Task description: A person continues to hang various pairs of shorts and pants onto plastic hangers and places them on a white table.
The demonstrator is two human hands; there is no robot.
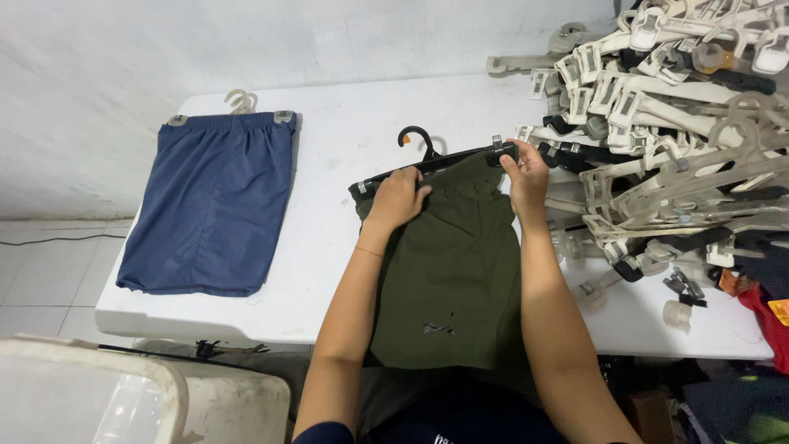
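Olive shorts (448, 271): waistband partly covered by left hand (400, 197) and right hand (526, 174); lower hem runs under the forearms, edge not traceable. Small dark mark low on the shorts too small to read. Right of the shorts, hanger pile (666, 123) cut off by top and right frame edges. Below-left, pale bin (90, 395) cropped at bottom.

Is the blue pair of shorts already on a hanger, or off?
On: the blue fabric shorts lie flat, waistband held by both clips of a pale plastic hanger.
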